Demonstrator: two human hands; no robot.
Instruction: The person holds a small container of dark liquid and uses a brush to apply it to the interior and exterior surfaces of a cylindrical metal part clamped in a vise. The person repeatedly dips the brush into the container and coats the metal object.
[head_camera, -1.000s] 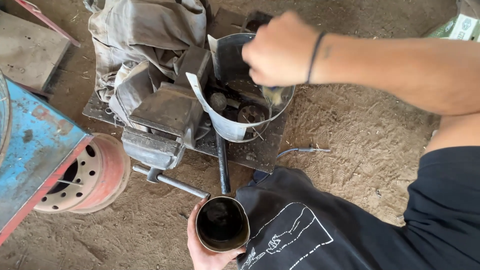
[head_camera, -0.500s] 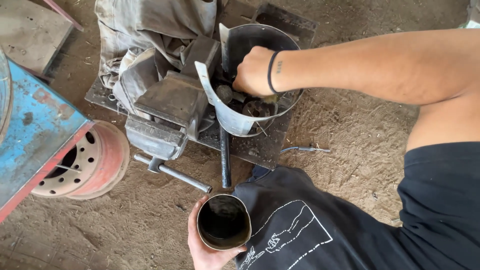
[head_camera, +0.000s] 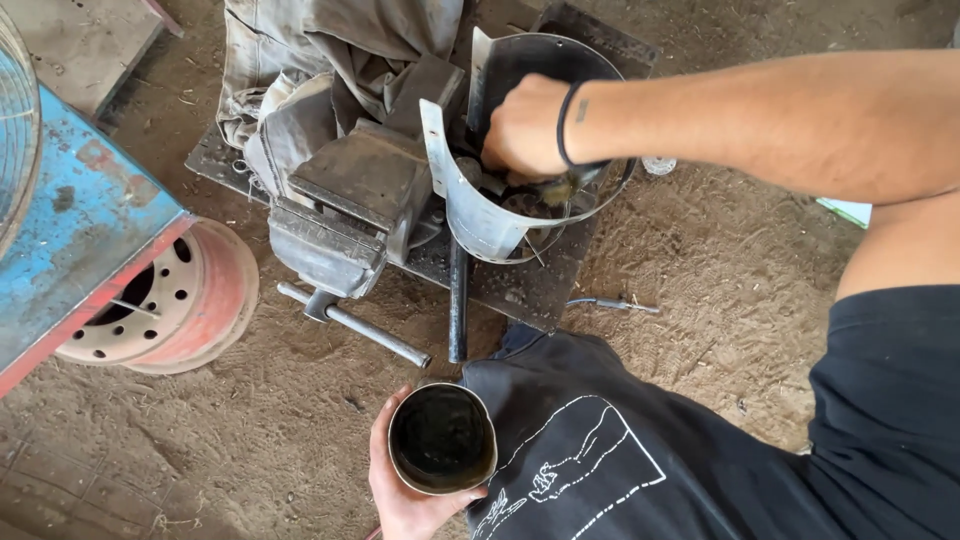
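The right hand (head_camera: 528, 128) reaches down into a cut-open metal bucket (head_camera: 480, 215) that sits on a dark steel plate (head_camera: 525, 290) beside a grey bench vise (head_camera: 345, 205), its fingers closed on something dark inside. The left hand (head_camera: 405, 490) grips a dark open-topped can (head_camera: 442, 438) upright, near the person's black shirt. A dirty cloth (head_camera: 330, 45) is draped behind the vise, and a reddish wheel rim (head_camera: 190, 310) lies on the dirt floor under a blue metal frame (head_camera: 75, 225).

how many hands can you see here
2. The left hand holds a dark metal cup at bottom centre; the right hand reaches into the cut metal bucket beside the vise.
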